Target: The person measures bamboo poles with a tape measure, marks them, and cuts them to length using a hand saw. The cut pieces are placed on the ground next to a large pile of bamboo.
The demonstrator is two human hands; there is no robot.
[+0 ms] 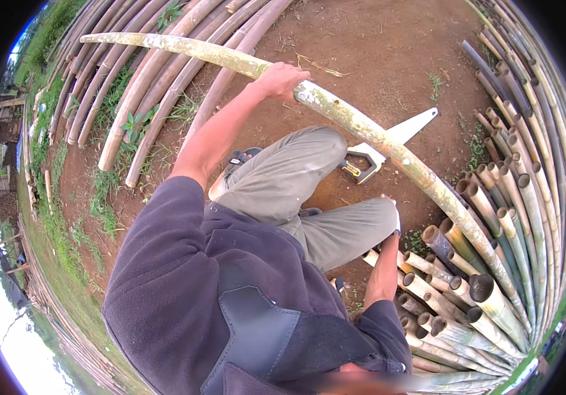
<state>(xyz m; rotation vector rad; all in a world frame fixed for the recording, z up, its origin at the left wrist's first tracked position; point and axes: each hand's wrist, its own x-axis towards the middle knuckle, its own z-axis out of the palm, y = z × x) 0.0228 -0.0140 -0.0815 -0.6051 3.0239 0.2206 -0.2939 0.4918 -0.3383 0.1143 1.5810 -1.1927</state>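
Observation:
A long mottled yellow-green bamboo pole (355, 124) crosses in front of me, from the far left down to the near right. My left hand (283, 81) is wrapped round it left of its middle. Beyond my knees, a handsaw (409, 127) with a pale blade and a black, yellow and white handle lies on the dirt, partly under the pole. My right forearm reaches up beside my right knee. Only a little of my right hand (392, 205) shows there; its fingers are mostly hidden behind the knee, next to a small white and blue patch I cannot make out.
Several cut bamboo poles (487, 296) are stacked on the right, their open ends facing me. More brownish poles (158, 85) lie on the far left, with green weeds (139, 125) among them. Brown bare soil (375, 46) stretches ahead. My legs are bent between the piles.

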